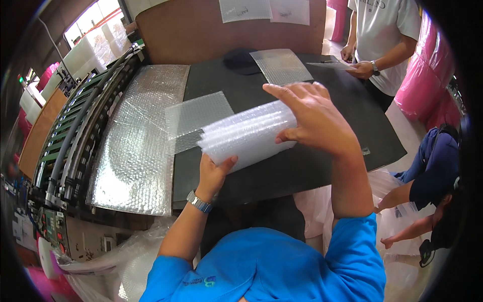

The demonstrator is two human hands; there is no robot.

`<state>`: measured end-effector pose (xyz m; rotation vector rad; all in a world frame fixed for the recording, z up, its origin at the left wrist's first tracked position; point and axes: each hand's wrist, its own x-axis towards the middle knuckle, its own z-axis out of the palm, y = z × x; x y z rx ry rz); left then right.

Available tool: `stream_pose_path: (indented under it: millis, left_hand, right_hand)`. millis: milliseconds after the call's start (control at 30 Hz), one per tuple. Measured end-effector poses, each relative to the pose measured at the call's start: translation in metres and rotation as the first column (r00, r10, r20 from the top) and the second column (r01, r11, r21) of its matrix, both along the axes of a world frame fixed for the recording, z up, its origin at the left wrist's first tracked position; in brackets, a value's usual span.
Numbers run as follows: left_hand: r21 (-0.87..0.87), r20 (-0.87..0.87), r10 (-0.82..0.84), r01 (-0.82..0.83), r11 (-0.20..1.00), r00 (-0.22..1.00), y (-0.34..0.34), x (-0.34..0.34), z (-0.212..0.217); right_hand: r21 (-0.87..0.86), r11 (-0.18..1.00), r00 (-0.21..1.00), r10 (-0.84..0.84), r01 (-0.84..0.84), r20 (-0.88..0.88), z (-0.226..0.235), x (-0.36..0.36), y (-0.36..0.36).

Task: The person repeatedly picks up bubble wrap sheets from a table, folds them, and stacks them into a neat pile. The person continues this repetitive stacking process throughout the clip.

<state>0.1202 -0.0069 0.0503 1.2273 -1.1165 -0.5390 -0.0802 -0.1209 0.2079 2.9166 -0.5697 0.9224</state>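
Note:
A thick stack of bubble-wrap sheets (249, 135), bowed into a curve, is held tilted above the dark table. Its left end rests in my left hand (214, 173), the thumb on the near face and the other fingers hidden beneath. At the right end is my right hand (309, 113), its fingers stretched out and raised over the top edge. The right thumb lies against the near face. Under the stack's left end, loose bubble-wrap pieces (196, 115) lie partly overlapping on the table.
A long bubble-wrap sheet (141, 136) covers the dark table's (347, 141) left side, beside a roller machine (85, 121). Another bubble-wrap piece (282, 65) lies at the back. A person (385, 45) stands far right holding a sheet; another person (427, 176) is low at right.

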Motion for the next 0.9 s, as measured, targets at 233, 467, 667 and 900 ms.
stream_pose_path:
  millis: [233,467,667,900]
  left_hand:
    - [-0.144,-0.077,0.002,-0.013,0.989,0.997,-0.007,-0.002,-0.005]
    - [-0.046,-0.035,0.083,-0.085,0.995,0.996,-0.01,0.0,-0.034]
    - [-0.043,0.037,0.131,-0.129,0.991,0.991,-0.011,0.001,-0.041]
    - [-0.039,-0.027,0.093,-0.094,0.995,0.995,-0.008,-0.001,-0.041]
  right_hand:
    - [0.044,0.97,0.956,0.229,-0.241,0.182,0.003,0.022,0.009]
    - [0.012,0.975,0.956,0.216,-0.223,0.2,-0.015,0.049,0.004]
    - [0.212,0.919,0.935,0.292,-0.333,0.202,0.009,0.071,0.0]
    - [0.145,0.938,0.95,0.31,-0.314,0.05,0.005,0.108,0.004]
